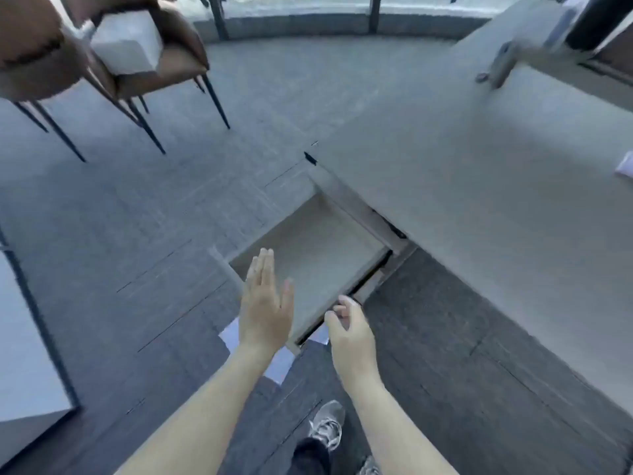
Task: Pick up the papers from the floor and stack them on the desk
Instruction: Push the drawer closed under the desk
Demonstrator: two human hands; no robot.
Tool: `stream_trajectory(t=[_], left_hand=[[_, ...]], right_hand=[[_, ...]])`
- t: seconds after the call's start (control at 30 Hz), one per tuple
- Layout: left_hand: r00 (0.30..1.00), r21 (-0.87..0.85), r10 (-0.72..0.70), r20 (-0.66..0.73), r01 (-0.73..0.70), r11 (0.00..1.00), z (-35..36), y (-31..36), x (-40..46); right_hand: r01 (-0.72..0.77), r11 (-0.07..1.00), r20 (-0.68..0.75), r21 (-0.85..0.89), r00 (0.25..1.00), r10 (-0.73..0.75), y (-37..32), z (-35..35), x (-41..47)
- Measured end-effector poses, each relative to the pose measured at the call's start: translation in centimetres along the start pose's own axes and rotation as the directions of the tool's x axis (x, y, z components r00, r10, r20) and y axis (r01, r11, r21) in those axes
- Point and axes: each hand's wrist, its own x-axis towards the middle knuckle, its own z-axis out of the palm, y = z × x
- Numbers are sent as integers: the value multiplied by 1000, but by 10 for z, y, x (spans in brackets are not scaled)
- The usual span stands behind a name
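The largest risk comes from the biggest things in view. The bench [479,186] fills the right side, and its drawer [318,255] stands pulled out into the walkway, its front edge jutting over the very spot where the papers [279,363] lie on the floor [137,217]. The sheets sit partly under that drawer corner, so only a pale patch shows between the two forearms, with smaller slivers beside the left wrist and near the right thumb. Bending down from here, the person could knock a forearm or head against the open drawer, or drag a sheet against its underside and crease or tear it. A shoe [327,425] is planted close to the sheets, and a step forward could pin or scuff one. Thin paper flat on hard flooring is also hard to lift; a fingertip may slide it further beneath the drawer rather than raise it.

The left hand [265,310] is spread flat, fingers straight and together, thumb out; it hovers above the drawer's near corner, holding nothing. The right hand [349,327] is loosely curled, fingers bent toward the drawer's front edge; whether they touch it cannot be told, and it grips nothing visible. One white sheet [625,164] shows at the far right edge of the bench.
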Motion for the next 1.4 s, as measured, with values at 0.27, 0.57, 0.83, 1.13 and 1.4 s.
stream_trajectory(t=[0.27,0.57,0.83,1.13,1.4], left_hand=[[736,-362,-671,93,653,666,-1,-135,16],[660,-578,-709,249,689,438,48,-179,57],[711,-589,-621,330,669,453,74,-151,92],[795,-588,-503,338,596,547,136,-100,158],[804,-594,-502,319,582,555,188,-58,208]], right_hand=[[-649,689,327,324,760,562,111,118,29],[-642,631,223,437,756,615,136,146,80],[-545,690,123,477,819,561,119,119,124],[-458,738,77,496,870,488,82,58,199],[-413,777,53,475,895,443,54,1,249]])
